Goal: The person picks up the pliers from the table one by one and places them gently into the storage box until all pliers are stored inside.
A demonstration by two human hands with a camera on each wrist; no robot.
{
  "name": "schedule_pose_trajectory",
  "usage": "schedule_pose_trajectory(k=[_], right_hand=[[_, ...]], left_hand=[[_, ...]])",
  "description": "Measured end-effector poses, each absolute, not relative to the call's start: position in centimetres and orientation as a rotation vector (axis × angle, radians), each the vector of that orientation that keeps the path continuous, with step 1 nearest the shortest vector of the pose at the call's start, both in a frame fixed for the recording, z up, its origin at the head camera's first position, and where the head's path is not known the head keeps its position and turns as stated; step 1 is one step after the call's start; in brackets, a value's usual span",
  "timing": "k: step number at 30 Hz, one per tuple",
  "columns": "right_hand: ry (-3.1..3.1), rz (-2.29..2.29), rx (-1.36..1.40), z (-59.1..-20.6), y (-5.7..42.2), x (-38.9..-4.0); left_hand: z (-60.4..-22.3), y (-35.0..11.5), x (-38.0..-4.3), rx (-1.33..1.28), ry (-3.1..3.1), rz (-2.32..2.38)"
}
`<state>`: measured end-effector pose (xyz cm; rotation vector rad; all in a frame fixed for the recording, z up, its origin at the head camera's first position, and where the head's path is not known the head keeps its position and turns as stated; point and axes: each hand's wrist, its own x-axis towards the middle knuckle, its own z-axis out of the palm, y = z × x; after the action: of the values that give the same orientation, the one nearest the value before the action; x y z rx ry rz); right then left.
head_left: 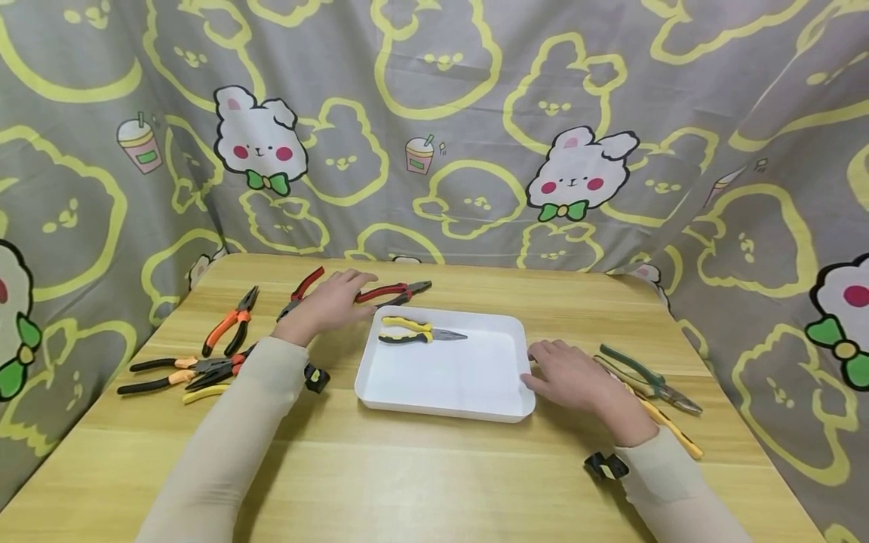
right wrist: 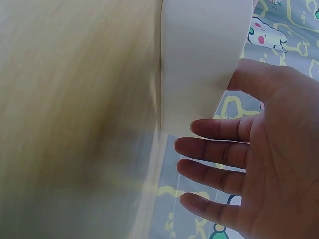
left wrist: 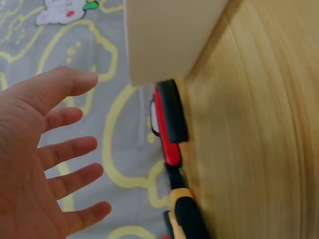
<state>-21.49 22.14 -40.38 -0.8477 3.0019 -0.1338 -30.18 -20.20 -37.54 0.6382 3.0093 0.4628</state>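
A white tray [head_left: 441, 392] sits mid-table, holding long-nose pliers [head_left: 421, 332] with yellow-and-black handles. My left hand [head_left: 333, 305] hovers off the tray's far left corner, fingers spread and holding nothing; the left wrist view shows its bare palm. Beneath and beside it are red-and-black-handled pliers [head_left: 394, 292] and another red-handled tool [head_left: 307, 283], partly hidden by the hand. At the tray's right wall is my right hand [head_left: 570, 373], its thumb over the rim and its fingers fairly straight outside. The right wrist view hides the thumb tip behind the wall.
Orange-handled pliers [head_left: 227, 324] lie at the left, near black-and-orange-handled pliers [head_left: 176, 372] and other pliers half covered by the left sleeve. Green-handled pliers [head_left: 652, 381] lie at the right, beside a yellow handle [head_left: 672, 430]. A patterned curtain [head_left: 468, 204] surrounds the table.
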Motion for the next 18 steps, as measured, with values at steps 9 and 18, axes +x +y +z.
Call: schedule_pose_trajectory(k=[9,18], right_hand=[[3.001,-0.142,-0.841,-40.5,22.1,-21.5],[3.006,-0.141,-0.862,-40.5,22.2,-21.6]], left_hand=[[-38.6,-20.7,-33.2,0.596,2.903,0.655],[-38.7,-20.2,-35.4,0.566,2.824,0.705]])
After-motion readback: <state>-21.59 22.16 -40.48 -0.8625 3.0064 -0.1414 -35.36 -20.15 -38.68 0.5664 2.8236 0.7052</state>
